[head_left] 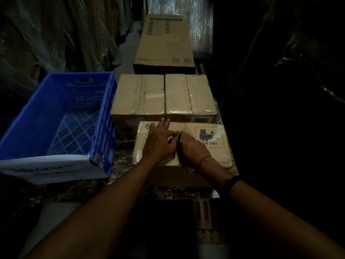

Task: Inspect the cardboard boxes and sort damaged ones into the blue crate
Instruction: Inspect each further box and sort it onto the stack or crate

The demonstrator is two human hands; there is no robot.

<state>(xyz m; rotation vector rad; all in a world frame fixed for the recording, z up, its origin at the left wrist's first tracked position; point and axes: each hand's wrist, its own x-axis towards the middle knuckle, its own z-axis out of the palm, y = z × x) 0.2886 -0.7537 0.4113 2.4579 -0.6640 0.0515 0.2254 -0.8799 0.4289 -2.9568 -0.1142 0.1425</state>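
The UN 3481 box (222,152) lies across the worktop (123,165), long axis left to right. The left hand (160,141) is pressed flat on its lid, fingers straight, and the right hand (194,148) keeps a narrow grip, pinching the torn flap (184,136) lifted off the lid. The blue crate (104,116) stands near the box's left end, on the left hand's side; with that tear I'd judge the box belongs there, a sideways carry leftward over the crate's right wall.
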